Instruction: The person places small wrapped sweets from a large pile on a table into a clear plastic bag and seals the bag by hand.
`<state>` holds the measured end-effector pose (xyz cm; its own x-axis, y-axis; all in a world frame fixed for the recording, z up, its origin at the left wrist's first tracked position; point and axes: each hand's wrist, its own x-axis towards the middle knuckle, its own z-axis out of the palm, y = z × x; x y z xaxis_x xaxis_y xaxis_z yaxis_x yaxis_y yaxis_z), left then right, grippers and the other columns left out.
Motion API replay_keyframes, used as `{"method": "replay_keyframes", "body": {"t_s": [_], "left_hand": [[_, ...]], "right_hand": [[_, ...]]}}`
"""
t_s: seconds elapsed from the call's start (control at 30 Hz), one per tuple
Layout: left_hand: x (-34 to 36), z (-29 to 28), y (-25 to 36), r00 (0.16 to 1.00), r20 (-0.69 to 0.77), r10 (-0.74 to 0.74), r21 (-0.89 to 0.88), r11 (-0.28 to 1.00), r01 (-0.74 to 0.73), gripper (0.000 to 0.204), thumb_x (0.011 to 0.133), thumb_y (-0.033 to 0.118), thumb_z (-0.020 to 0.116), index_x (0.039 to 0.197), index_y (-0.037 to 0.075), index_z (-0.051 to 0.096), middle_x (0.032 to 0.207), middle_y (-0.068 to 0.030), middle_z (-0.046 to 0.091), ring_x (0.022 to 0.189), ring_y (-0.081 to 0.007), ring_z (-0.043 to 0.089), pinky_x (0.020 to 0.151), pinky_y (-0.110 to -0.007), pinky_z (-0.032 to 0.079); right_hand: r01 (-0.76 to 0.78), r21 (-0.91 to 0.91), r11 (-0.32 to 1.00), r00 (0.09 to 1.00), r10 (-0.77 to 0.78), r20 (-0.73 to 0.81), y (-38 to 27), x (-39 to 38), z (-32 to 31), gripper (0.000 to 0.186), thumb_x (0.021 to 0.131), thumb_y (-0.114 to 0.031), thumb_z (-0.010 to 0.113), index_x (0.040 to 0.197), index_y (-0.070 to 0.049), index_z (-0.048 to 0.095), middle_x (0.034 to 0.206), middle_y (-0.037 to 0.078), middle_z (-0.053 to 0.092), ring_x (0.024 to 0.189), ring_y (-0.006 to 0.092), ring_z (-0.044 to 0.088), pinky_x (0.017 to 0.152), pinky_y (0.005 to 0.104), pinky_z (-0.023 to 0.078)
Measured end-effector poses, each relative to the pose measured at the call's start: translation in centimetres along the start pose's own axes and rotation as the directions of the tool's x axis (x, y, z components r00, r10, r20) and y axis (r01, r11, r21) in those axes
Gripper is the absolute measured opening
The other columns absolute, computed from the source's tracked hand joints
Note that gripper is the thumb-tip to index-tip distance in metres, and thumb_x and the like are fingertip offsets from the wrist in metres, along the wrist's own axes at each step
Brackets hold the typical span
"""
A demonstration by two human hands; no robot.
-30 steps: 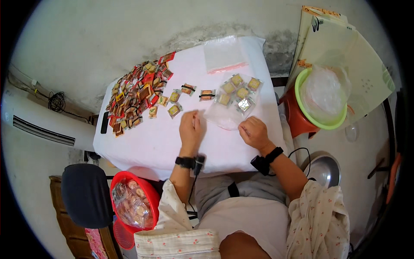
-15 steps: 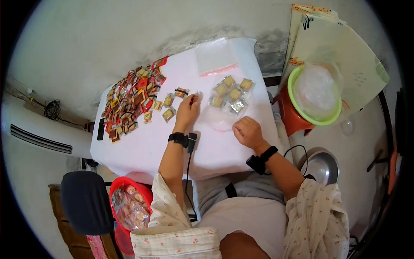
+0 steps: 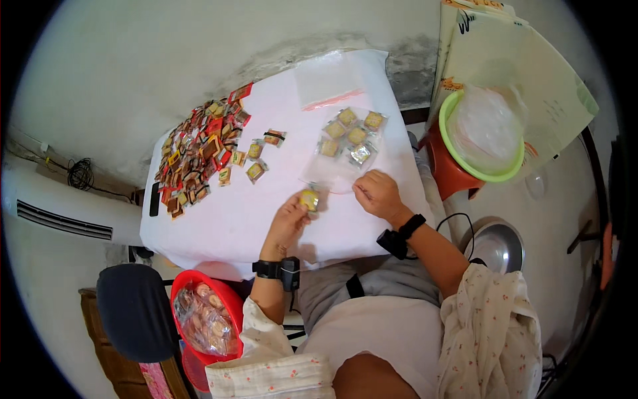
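Note:
My left hand [image 3: 287, 221] pinches a small wrapped biscuit [image 3: 310, 199], yellow in a clear wrapper, near the table's front. Just beyond it lies a clear plastic bag [image 3: 329, 174], flat on the white cloth. Several wrapped biscuits [image 3: 357, 136] are spread inside the bag, one of them silvery with glare. My right hand [image 3: 379, 195] is closed at the bag's near right edge and seems to grip it; its fingertips are partly hidden. A few single wrapped snacks [image 3: 255, 171] lie left of the bag.
A large heap of wrapped snacks [image 3: 199, 149] covers the table's left, beside a black phone [image 3: 155, 199]. Flat clear bags [image 3: 329, 83] lie at the back. Right stands a green basin [image 3: 488, 176] with plastic bags; lower left, a red tub [image 3: 234, 302] of packed food.
My left hand has come nearer and turned, bringing the wrapped biscuit into view. My right hand stays at the bag's edge. The view has shifted slightly.

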<state>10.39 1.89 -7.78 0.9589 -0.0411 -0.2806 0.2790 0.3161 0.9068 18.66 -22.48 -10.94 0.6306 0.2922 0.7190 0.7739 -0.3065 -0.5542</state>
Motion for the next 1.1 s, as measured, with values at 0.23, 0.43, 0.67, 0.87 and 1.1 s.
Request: {"method": "replay_keyframes", "body": {"t_s": [0.23, 0.43, 0.67, 0.87, 1.1], "left_hand": [[4.8, 6.1, -0.7, 0.998, -0.038, -0.048, 0.348, 0.936, 0.059, 0.045, 0.093, 0.008, 0.054, 0.136, 0.004, 0.045, 0.097, -0.0007, 0.062, 0.073, -0.0054, 0.056, 0.062, -0.019, 0.045], [11.0, 8.9, -2.3, 0.965, -0.161, 0.208, -0.120, 0.966, -0.228, 0.056, 0.088, -0.004, 0.047, 0.141, 0.004, 0.034, 0.106, -0.0077, 0.058, 0.080, -0.0103, 0.055, 0.063, -0.022, 0.047], [11.7, 8.7, -3.7, 0.886, -0.194, 0.421, 0.376, 0.866, -0.329, 0.060, 0.082, -0.003, 0.053, 0.139, -0.004, 0.035, 0.120, -0.0173, 0.053, 0.105, -0.0249, 0.053, 0.089, -0.033, 0.046], [8.4, 8.7, -4.2, 0.736, 0.079, 0.672, 0.934, 0.208, -0.290, 0.063, 0.080, -0.004, 0.051, 0.140, -0.003, 0.033, 0.132, -0.0275, 0.041, 0.123, -0.0374, 0.043, 0.104, -0.042, 0.036], [10.4, 8.3, -4.2, 0.749, -0.084, 0.657, 0.790, 0.502, -0.352, 0.056, 0.083, -0.003, 0.052, 0.137, -0.004, 0.036, 0.130, -0.0241, 0.044, 0.115, -0.0368, 0.049, 0.098, -0.040, 0.041]], "right_hand": [[0.026, -0.024, 0.999, 1.000, -0.026, 0.012, -0.2, 0.0, -0.3, 0.010, 0.073, -0.008, 0.067, 0.072, -0.007, 0.057, 0.067, 0.008, 0.054, 0.064, 0.0270, 0.055, 0.060, 0.0377, 0.045], [0.042, 0.001, 0.999, 0.999, -0.042, -0.013, -0.4, 0.1, -0.2, 0.010, 0.073, -0.008, 0.067, 0.070, -0.006, 0.057, 0.067, 0.008, 0.054, 0.063, 0.0269, 0.055, 0.060, 0.0367, 0.045], [0.026, 0.015, 1.000, 1.000, -0.026, -0.004, -0.4, 0.2, -0.4, 0.009, 0.072, -0.008, 0.067, 0.071, -0.006, 0.058, 0.067, 0.008, 0.054, 0.064, 0.0269, 0.055, 0.061, 0.0367, 0.045], [0.051, 0.015, 0.999, 0.998, -0.051, -0.029, -0.1, 0.1, -0.3, 0.009, 0.072, -0.007, 0.067, 0.072, -0.006, 0.058, 0.067, 0.009, 0.054, 0.063, 0.0271, 0.055, 0.060, 0.0365, 0.045], [0.049, 0.004, 0.999, 0.999, -0.049, -0.002, -0.5, 0.2, 0.0, 0.010, 0.072, -0.008, 0.068, 0.073, -0.006, 0.058, 0.067, 0.008, 0.054, 0.064, 0.0266, 0.055, 0.061, 0.0360, 0.045]]}}
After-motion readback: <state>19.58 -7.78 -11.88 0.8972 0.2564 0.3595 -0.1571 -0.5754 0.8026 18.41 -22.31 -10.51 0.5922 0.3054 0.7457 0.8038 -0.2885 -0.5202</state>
